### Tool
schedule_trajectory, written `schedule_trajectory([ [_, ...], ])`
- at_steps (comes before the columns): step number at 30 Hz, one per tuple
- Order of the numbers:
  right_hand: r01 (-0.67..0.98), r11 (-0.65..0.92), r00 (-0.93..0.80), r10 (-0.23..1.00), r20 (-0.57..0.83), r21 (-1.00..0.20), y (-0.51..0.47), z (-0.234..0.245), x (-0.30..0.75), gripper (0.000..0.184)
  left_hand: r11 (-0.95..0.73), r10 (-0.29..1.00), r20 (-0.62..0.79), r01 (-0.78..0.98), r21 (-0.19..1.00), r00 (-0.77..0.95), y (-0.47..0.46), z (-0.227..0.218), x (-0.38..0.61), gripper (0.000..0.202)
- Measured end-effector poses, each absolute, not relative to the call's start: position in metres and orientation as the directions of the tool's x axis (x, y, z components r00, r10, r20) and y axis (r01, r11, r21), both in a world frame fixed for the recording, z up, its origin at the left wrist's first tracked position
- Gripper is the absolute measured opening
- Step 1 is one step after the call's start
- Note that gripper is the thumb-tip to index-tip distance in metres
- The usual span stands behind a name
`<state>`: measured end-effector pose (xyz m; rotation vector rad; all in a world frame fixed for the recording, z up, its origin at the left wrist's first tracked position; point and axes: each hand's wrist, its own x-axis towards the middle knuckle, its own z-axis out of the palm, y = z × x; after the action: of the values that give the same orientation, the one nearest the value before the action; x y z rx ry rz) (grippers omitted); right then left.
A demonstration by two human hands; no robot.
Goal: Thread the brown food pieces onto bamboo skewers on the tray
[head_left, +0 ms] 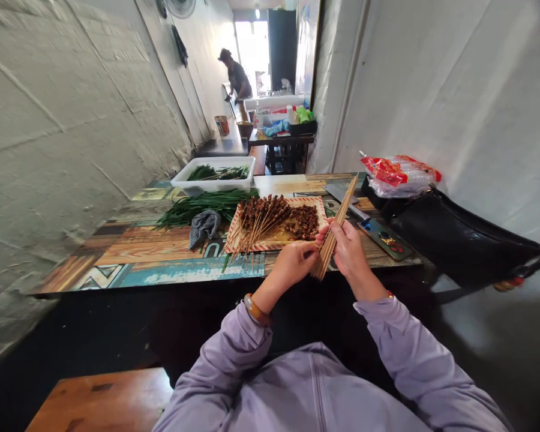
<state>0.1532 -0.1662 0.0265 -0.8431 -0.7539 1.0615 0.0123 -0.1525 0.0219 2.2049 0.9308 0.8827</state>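
Observation:
My left hand (297, 259) and my right hand (348, 249) are both closed round a bundle of bare bamboo skewers (335, 228), held upright and tilted to the right above the table's near edge. Just beyond my hands lies a red-and-white checked tray (270, 241) with several meat skewers (263, 211) and a heap of loose meat pieces (303, 222) on it.
A grey cloth (203, 225) and a pile of green chives (204, 204) lie left of the tray, with a white tub (213, 180) of greens behind. A phone (385, 238), a black bag (459, 240) and a plastic packet (400, 174) sit on the right. A person (236, 78) stands far down the corridor.

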Motion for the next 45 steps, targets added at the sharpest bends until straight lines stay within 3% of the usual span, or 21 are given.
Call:
schedule_trajectory([
  [7,-0.348,0.231,0.391,0.917,0.084,-0.908,-0.137,0.011,0.168,0.027,-0.629,0.746,0.316,0.465,0.623,0.586,-0.136,0.012,0.015,0.016],
  [10,-0.342,0.284,0.446,0.888,0.111,-0.896,-0.112,0.018,0.188,0.022,-0.616,0.715,0.262,0.406,0.675,0.648,-0.132,0.005,0.011,0.014],
  [12,-0.289,0.333,0.525,0.839,0.142,-0.897,-0.094,0.025,0.209,0.018,-0.538,0.703,0.187,0.341,0.771,0.687,-0.130,0.002,0.005,0.014],
  [16,-0.019,0.414,0.613,0.724,0.317,-0.910,-0.063,0.029,0.255,0.014,-0.214,0.812,0.064,0.194,0.957,0.579,-0.121,0.000,-0.014,0.019],
  [19,0.322,0.167,0.452,0.838,0.306,-0.932,-0.046,0.016,0.277,0.024,-0.102,0.901,0.025,0.154,0.983,0.434,-0.108,0.003,-0.022,0.024],
  [22,0.751,0.045,0.256,0.900,0.354,-0.658,-0.034,-0.006,0.286,0.034,-0.181,0.917,0.069,0.258,0.949,0.392,-0.097,0.008,-0.022,0.025],
  [25,0.914,0.042,0.138,0.904,0.404,-0.405,-0.026,-0.027,0.290,0.043,-0.258,0.901,0.107,0.321,0.911,0.420,-0.088,0.009,-0.019,0.024],
  [30,0.966,0.084,0.037,0.892,0.452,-0.245,-0.031,-0.038,0.287,0.038,-0.439,0.875,0.275,0.413,0.798,0.399,-0.077,0.003,-0.019,0.013],
  [34,0.908,0.270,0.045,0.696,0.716,-0.320,-0.061,-0.016,0.258,0.029,-0.521,0.846,0.336,0.509,0.685,0.414,-0.076,0.000,-0.020,0.014],
  [36,0.895,0.360,-0.020,0.624,0.781,-0.264,-0.080,0.000,0.237,0.025,-0.539,0.835,0.322,0.548,0.640,0.445,-0.078,0.001,-0.018,0.015],
  [40,0.831,0.546,-0.345,0.656,0.671,-0.106,-0.104,0.014,0.201,0.019,-0.573,0.811,0.324,0.550,0.607,0.487,-0.080,0.008,-0.012,0.017],
  [45,0.764,0.629,-0.445,0.677,0.587,-0.146,-0.106,-0.005,0.197,0.026,-0.564,0.806,0.314,0.491,0.663,0.502,-0.075,0.016,-0.014,0.016],
])
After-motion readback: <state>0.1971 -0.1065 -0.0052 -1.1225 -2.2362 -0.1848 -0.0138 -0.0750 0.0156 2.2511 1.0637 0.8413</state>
